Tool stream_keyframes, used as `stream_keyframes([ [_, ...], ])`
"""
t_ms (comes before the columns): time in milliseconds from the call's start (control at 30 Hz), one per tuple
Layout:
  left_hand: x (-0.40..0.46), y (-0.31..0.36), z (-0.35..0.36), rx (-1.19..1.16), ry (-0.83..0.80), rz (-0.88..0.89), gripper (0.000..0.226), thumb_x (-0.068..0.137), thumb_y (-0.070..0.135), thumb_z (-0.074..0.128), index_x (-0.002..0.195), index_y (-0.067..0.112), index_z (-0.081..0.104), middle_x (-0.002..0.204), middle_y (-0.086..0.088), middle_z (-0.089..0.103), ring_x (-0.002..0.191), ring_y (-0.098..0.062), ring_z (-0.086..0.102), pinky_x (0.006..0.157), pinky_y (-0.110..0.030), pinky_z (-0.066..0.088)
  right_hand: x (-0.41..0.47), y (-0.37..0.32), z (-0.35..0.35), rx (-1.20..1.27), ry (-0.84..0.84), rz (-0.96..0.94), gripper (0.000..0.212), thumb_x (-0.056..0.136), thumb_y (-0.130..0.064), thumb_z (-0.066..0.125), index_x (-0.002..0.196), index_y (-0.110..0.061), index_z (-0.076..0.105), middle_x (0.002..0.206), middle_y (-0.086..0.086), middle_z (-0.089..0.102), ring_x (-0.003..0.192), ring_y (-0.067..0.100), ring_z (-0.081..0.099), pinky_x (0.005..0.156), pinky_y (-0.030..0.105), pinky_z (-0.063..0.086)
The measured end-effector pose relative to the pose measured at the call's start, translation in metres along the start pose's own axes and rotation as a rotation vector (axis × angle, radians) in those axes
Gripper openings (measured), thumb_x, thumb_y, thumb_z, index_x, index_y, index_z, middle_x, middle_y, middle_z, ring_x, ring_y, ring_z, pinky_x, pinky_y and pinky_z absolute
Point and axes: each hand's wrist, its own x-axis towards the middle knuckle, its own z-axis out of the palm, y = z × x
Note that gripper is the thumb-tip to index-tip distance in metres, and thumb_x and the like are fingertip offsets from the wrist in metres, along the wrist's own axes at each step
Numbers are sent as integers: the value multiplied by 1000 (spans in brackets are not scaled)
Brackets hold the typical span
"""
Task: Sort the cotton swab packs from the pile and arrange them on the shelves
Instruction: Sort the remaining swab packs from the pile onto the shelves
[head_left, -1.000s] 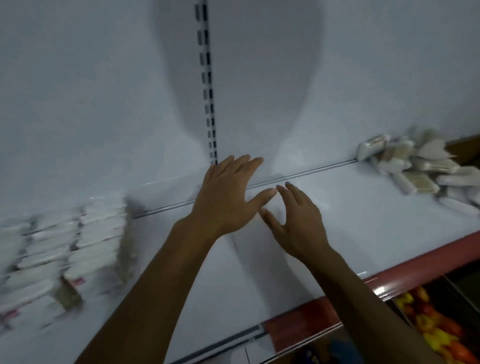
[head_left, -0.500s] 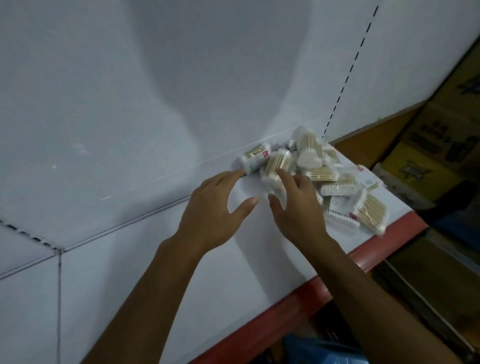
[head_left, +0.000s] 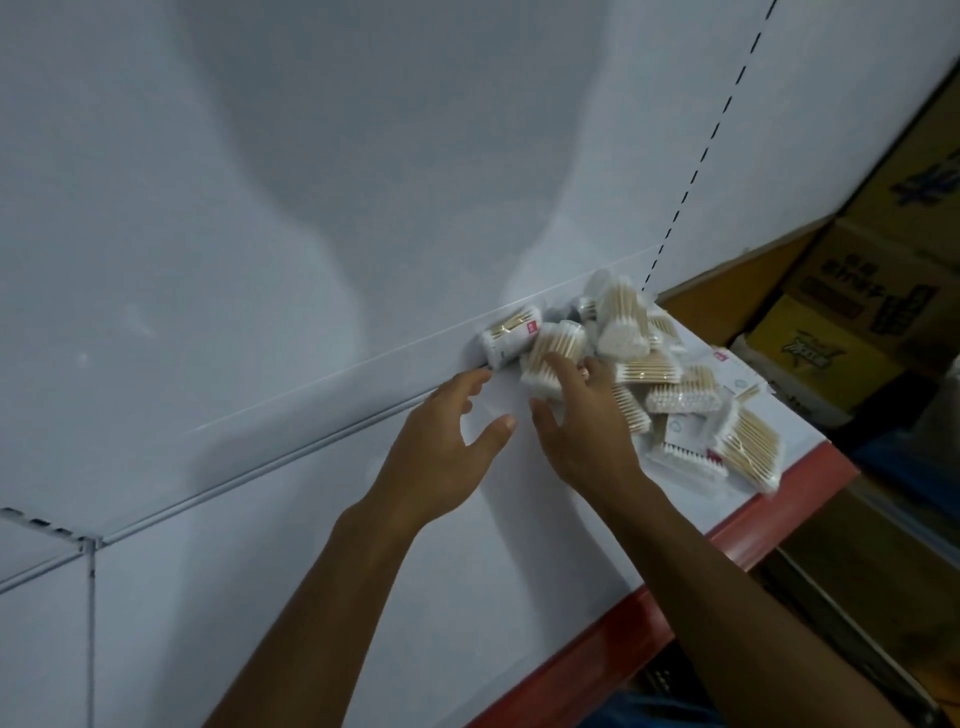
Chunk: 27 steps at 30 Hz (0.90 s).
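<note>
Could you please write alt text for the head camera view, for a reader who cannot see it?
A person's two hands reach into a pile of cotton swab packs on a white shelf: the right hand rests its fingers on one pack, the left hand is open beside it. Cardboard boxes stand at the right.

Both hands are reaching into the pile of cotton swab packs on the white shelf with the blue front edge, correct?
Not quite: the head view shows the white shelf's front edge is red, not blue. The left hand and right hand do reach the pile of cotton swab packs.
</note>
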Motion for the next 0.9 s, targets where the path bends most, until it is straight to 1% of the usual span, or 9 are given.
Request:
stream_keyframes([
  [133,2,-2,9,-63,-41,-13,56,94,45,58,145,31,39,146,12,46,124,-2,47,93,-22,38,2,-7,-1,29,-14,-1,48,91,-20,66,135,-16,48,131,9,55,111,23,57,85,23,42],
  [233,7,0,12,-134,-58,-6,58,96,41,57,148,31,34,149,11,42,130,-7,44,97,-25,39,-14,-14,-3,166,17,-24,49,91,-18,68,136,-14,48,131,6,59,115,21,59,93,28,50],
  [333,19,9,14,-274,-132,11,54,97,33,59,145,39,34,143,14,44,131,-7,43,99,-26,39,-38,-28,-9,223,34,-142,54,89,-11,70,138,-15,48,137,4,56,121,16,56,98,20,47],
  [433,22,12,19,-416,-173,-2,56,91,37,65,141,39,40,140,16,48,130,-12,48,104,-39,48,-56,-34,-17,248,55,-154,65,89,-5,65,145,-24,39,151,1,43,138,17,41,106,25,44],
  [533,24,12,27,-486,-98,-12,59,87,41,69,139,35,42,138,9,53,120,-15,58,94,-41,56,-58,-29,-30,291,22,-116,73,91,-1,58,150,-32,28,156,-5,34,143,14,36,111,37,43],
  [633,28,21,30,-514,-14,-29,50,89,42,63,134,32,44,129,7,58,109,-14,63,85,-33,59,-53,-27,-43,359,-37,-92,67,93,-8,54,149,-32,27,154,-9,38,137,11,43,110,36,43],
  [733,33,25,33,-563,4,-56,38,95,41,55,131,31,46,125,8,62,107,-10,65,86,-30,57,-40,-16,-51,353,123,12,54,93,-16,61,143,-19,43,141,0,54,123,9,52,102,28,49],
  [800,36,29,35,-588,49,-84,33,100,37,48,132,27,48,123,5,64,103,-10,67,84,-31,54,-22,-2,-56,312,254,127,52,91,-32,62,138,-17,46,135,3,55,119,14,53,98,36,51],
  [900,38,36,38,-602,111,-92,34,103,36,42,134,26,49,120,5,67,98,-12,69,76,-28,46,15,17,-64,292,280,250,61,89,-47,65,137,-19,42,135,3,49,119,18,50,98,47,49],
])
